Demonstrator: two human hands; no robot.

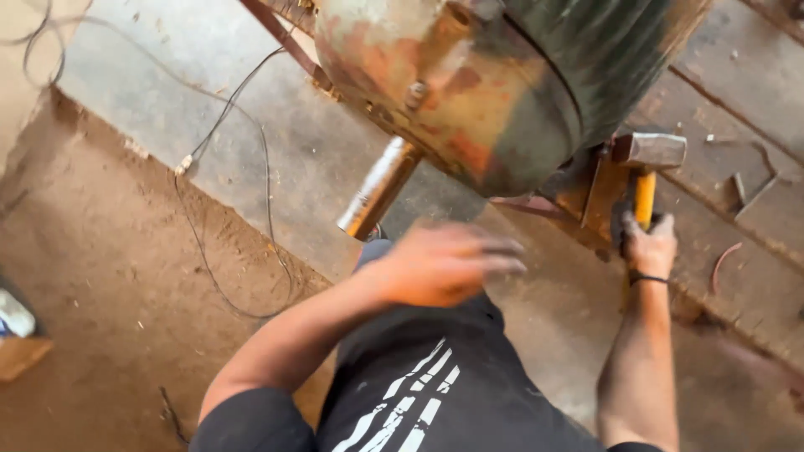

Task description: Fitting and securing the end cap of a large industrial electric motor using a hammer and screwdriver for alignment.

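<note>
Concrete floor: right hand point(649, 244) grips hammer point(646, 172) w/ drum edge point(502, 92) close; left hand point(444, 264) open, blurred.

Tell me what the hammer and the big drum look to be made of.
Hammer: dull grey head, likely steel; glossy yellow handle, perhaps fibreglass or plastic, held by the right hand. Drum: probably steel, with worn paint and orange rust patches.

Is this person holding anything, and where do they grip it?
The right hand grips a hammer by its yellow handle; the left hand holds nothing.
</note>
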